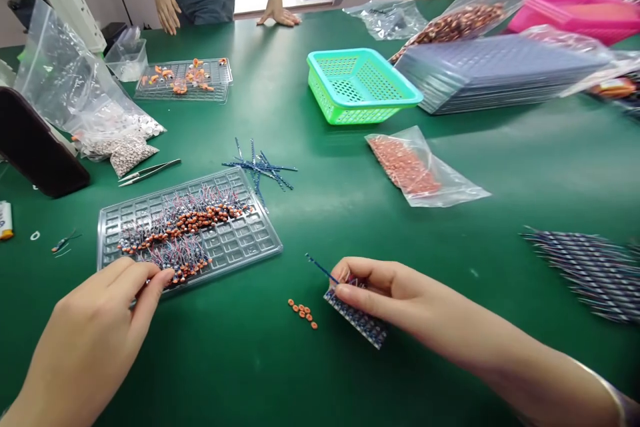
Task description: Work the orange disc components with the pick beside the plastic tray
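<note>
My left hand (100,327) is at the near edge of a clear plastic tray (257,240), thumb and forefinger pinched together. Whatever lies between those fingertips is too small to make out. Rows of small orange-tipped parts with thin wires (195,219) fill much of the tray. To the right, my right hand (385,285) grips a blue panel of small circuit boards (360,320), with some wires partly hidden under the fingers. A narrow blue strip (320,267) sticks out past its fingertips. Several small orange discs (303,311) lie on the table left of the panel.
Beyond the tray lie loose blue strips (257,165) and tweezers (150,173). A green basket (365,113), a bag of orange parts (410,163) and stacked clear trays (500,73) stand farther back. Bundled wired strips (590,277) lie right. Another person's hands (277,10) rest across the table.
</note>
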The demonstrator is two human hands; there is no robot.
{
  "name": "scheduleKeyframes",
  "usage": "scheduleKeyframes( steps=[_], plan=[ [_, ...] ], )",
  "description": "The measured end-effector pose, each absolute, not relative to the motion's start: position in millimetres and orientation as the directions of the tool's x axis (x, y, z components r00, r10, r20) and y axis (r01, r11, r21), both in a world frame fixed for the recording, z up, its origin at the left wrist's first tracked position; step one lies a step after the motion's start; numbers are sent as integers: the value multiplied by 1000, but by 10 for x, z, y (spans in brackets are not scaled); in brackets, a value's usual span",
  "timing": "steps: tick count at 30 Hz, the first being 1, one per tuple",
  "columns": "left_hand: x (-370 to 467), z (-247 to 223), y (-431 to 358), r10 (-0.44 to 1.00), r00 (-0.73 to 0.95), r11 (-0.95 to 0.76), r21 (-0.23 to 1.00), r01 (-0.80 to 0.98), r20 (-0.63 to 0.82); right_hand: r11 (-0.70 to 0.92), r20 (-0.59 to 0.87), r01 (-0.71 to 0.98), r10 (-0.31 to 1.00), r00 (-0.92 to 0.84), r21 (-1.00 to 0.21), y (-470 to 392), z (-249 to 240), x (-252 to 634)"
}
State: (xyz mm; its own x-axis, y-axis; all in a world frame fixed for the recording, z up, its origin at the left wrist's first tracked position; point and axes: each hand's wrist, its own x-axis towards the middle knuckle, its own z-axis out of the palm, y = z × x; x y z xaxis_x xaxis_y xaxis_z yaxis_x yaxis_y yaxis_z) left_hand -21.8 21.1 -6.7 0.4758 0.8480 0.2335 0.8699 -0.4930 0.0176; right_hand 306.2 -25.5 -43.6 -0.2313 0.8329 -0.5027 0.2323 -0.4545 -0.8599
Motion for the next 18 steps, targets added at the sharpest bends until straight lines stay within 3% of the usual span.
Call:
scheduleKeyframes(
  steps=[3,6,11,18],
  plan=[
    [-192,-73,200,840,479,-503,34,864,254,-278,-405,478,895,-186,-833,-327,-439,2982],
    [-170,-72,185,828,491,-523,57,850,272,-105,-279,619,941,-191,-778,-384,-457,2903],
    [-150,-93,160,809,512,-552,76,830,287,42,-154,698,964,-216,-714,-384,-496,2830],
    [-166,-110,147,811,508,-545,60,836,289,65,-129,721,969,-211,-690,-377,-533,2809]
  ],
)
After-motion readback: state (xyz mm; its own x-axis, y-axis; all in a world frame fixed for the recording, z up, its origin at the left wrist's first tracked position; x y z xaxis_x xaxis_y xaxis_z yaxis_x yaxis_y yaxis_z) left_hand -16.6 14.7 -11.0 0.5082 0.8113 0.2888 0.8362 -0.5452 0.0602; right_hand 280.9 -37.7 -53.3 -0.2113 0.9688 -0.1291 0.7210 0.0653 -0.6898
